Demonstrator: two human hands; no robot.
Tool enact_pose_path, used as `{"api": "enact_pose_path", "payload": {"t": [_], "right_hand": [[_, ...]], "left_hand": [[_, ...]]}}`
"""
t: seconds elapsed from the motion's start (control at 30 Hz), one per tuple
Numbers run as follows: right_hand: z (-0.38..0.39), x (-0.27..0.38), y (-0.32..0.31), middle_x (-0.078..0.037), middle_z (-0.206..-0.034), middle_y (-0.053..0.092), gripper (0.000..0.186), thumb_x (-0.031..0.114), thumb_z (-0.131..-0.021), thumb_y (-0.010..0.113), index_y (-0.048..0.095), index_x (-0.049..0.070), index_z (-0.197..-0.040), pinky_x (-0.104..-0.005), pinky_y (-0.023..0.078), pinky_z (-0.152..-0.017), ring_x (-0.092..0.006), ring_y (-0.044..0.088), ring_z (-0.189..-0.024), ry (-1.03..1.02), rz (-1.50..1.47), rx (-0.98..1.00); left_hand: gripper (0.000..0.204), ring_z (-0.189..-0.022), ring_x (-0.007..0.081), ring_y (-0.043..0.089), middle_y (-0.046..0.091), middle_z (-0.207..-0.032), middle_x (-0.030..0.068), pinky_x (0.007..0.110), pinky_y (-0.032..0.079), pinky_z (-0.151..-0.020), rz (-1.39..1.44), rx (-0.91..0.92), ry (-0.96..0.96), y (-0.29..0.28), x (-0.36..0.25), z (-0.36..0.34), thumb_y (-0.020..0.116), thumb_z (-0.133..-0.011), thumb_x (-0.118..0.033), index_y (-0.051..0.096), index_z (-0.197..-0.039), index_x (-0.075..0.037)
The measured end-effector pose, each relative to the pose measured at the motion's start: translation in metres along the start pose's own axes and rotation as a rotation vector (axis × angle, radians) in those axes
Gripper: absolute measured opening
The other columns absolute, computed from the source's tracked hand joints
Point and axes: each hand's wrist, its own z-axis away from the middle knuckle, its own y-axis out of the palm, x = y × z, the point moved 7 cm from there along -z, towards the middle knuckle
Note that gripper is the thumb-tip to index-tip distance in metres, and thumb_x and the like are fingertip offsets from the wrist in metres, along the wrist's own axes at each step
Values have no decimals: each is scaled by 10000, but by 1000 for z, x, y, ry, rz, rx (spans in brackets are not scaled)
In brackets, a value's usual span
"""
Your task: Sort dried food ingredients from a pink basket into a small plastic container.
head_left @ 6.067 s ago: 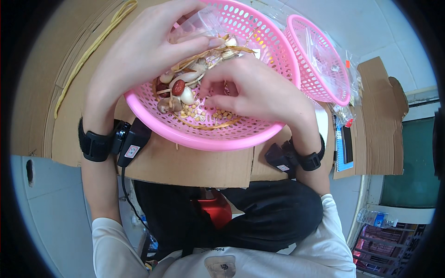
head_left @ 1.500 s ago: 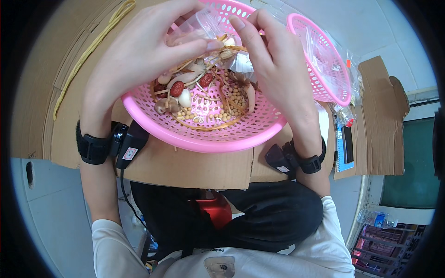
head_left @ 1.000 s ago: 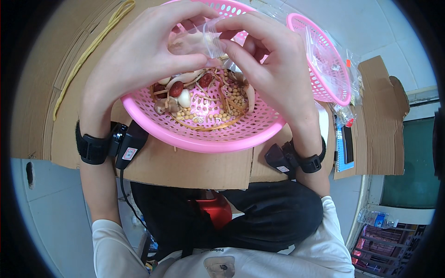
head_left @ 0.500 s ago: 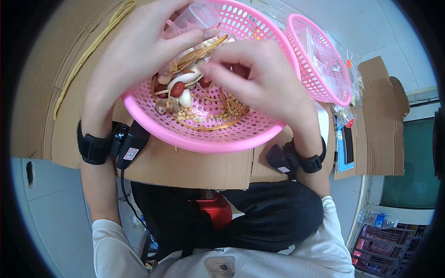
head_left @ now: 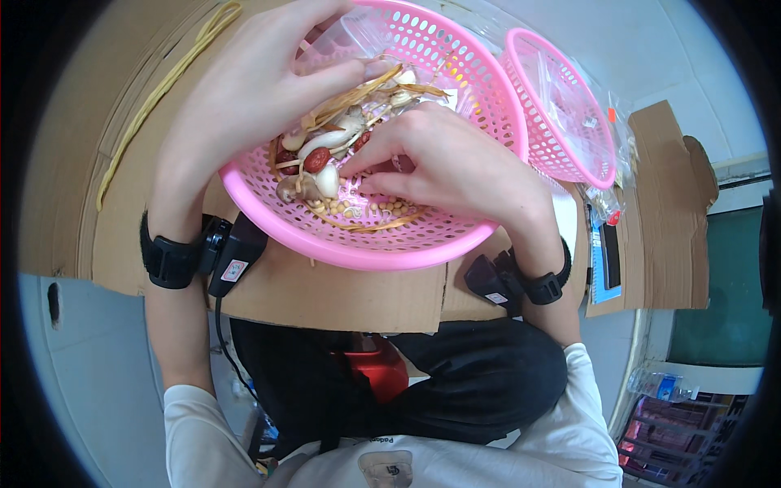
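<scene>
A pink perforated plastic basket (head_left: 358, 254) holds mixed dried foods. My left hand (head_left: 285, 81) is closed on a clear plastic bag (head_left: 351, 39) at the basket's upper left. Yellowish dried strips (head_left: 350, 102) lie just under its thumb. Inside the basket, my right hand (head_left: 443, 159) reaches down with its thumb and forefinger slightly apart, beside a white bulb-shaped piece (head_left: 327, 180). Around these fingers are red dates (head_left: 316, 159), a brown mushroom-like piece (head_left: 297, 189) and yellow beans (head_left: 390, 206). The right hand's other fingers are partly hidden.
A second pink basket (head_left: 606, 175) with clear plastic packets stands at the back right. One long yellowish strip (head_left: 150, 98) lies on the cardboard at left. A blue notebook (head_left: 604, 281) is at the right, and the cardboard's front edge (head_left: 342, 325) is above my lap.
My right hand has moved lower in the basket, from above the pile to beside the white bulb-shaped piece and beans. My left hand stays at the bag with little movement.
</scene>
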Motion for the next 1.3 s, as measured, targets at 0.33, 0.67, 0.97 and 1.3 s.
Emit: {"api": "enact_pose_path", "payload": {"t": [0.33,0.67,0.97,1.3], "right_hand": [[2,2,5,-186,-909,782,276,33,-834,749,848,92,-1085,-460,591,-832,-356,758,-880,2,-81,51],[9,1,5,-154,-843,771,139,46,-788,726,808,-2,-889,-442,579,-709,-315,740,-763,-41,-143,39],[6,-9,15,-233,-783,697,119,39,-863,649,717,-58,-854,-494,582,-709,-407,716,-774,92,26,97],[7,-7,4,-251,-837,720,303,192,-1008,657,729,-93,-935,-483,591,-774,-404,731,-816,-33,20,-129]], "left_hand": [[524,-997,130,675,741,-1152,64,302,552,-902,51,53,-77,6,11,1,779,-976,-208,630,-1437,-9],[440,-964,135,700,753,-1083,80,302,563,-843,19,-22,-62,4,3,-2,797,-973,-176,668,-1351,8],[432,-1043,134,691,742,-1144,76,301,562,-879,34,-55,-95,2,9,0,793,-995,-181,670,-1361,12],[433,-997,123,688,751,-1130,79,290,549,-849,35,-38,-92,5,2,-1,795,-991,-187,671,-1351,20]]}}
